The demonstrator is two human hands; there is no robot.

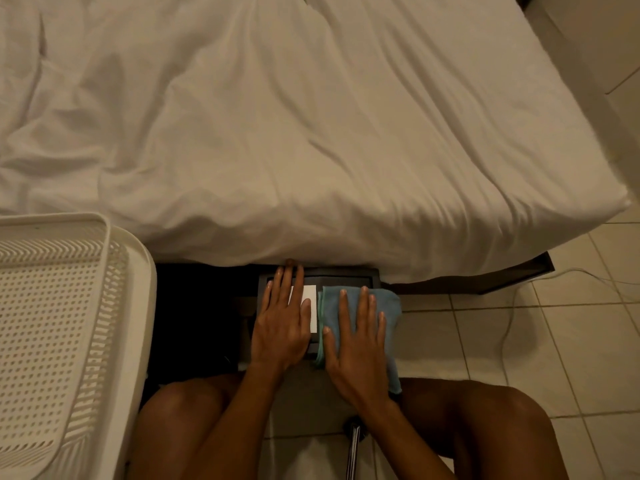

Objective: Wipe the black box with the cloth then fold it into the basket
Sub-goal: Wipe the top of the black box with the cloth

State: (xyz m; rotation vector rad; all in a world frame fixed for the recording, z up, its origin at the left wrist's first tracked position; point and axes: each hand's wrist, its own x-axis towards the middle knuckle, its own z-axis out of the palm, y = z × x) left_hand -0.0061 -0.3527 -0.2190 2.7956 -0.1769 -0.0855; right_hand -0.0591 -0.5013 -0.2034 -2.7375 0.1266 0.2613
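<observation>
My right hand (358,344) lay flat, fingers spread, pressing the blue cloth (388,306) onto the right part of the black box (346,278). The cloth was bunched under my palm and spilled past the box's right edge, one end hanging toward my right knee (491,420). My left hand (282,323) rested flat and open on the left part of the box, gripping nothing, its fingers partly covering a white label (311,308) just left of the cloth.

Most of the box's top was hidden beneath my hands and the cloth. Its far edge sat right at the overhang of the white bed sheet (277,133), and I could not tell whether it reached underneath. Left of the box the space was too dark to make out.

The white perforated basket (62,323) stood well left of the box, cut off by the frame edge. Pale floor tiles (519,341) spread right of the box, with a thin cable (512,306) trailing across them.
</observation>
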